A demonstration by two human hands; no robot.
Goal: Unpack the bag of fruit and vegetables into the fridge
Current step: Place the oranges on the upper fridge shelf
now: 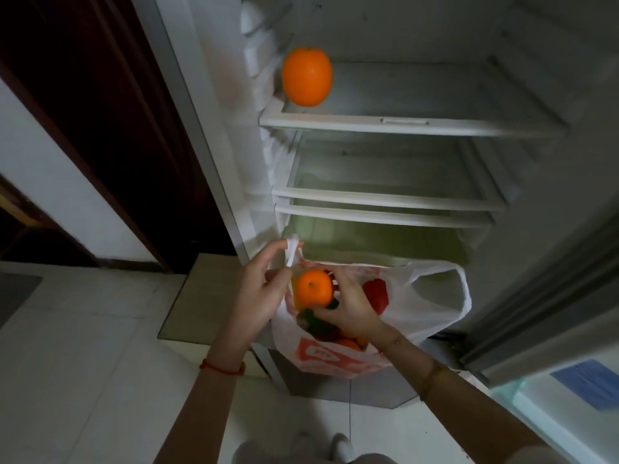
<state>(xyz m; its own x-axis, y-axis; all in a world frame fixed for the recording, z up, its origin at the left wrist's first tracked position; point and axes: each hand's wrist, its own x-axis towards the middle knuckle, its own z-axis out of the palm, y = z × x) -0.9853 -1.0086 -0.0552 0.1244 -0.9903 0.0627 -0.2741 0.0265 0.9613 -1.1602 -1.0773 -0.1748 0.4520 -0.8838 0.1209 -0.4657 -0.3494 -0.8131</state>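
A white plastic bag point(435, 296) with red print hangs open in front of the fridge's lowest part. My left hand point(261, 289) pinches the bag's left handle and holds it up. My right hand point(348, 306) reaches into the bag's mouth and grips a small orange point(314, 287) between fingers and thumb. Inside the bag I see a red pepper point(376, 294), something dark green and more orange fruit lower down. A larger orange point(307, 81) lies at the left end of the fridge's upper glass shelf point(402, 125).
The fridge stands open with two lower glass shelves point(385, 199) and a greenish drawer space below them. The fridge door point(552, 296) swings out on the right. A dark doorway lies to the left, and white floor tiles point(83, 346) spread below. My feet show at the bottom edge.
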